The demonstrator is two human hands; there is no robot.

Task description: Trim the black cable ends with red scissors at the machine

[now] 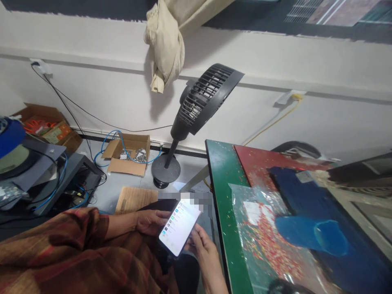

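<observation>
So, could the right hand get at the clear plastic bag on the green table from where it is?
Probably yes. The right hand sits beside the table's near edge, and nothing stands between it and the plastic bag. But it is on the phone, held with the left hand.

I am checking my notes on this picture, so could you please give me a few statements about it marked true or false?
1. Both hands hold the phone. True: left hand, right hand.
2. The phone's screen is dark. False: it is lit.
3. The black fan stands on the floor. True.
4. The cardboard box is closed. False: its flaps are open.
5. The plastic bag lies on the floor. False: it lies on the green table.
</observation>
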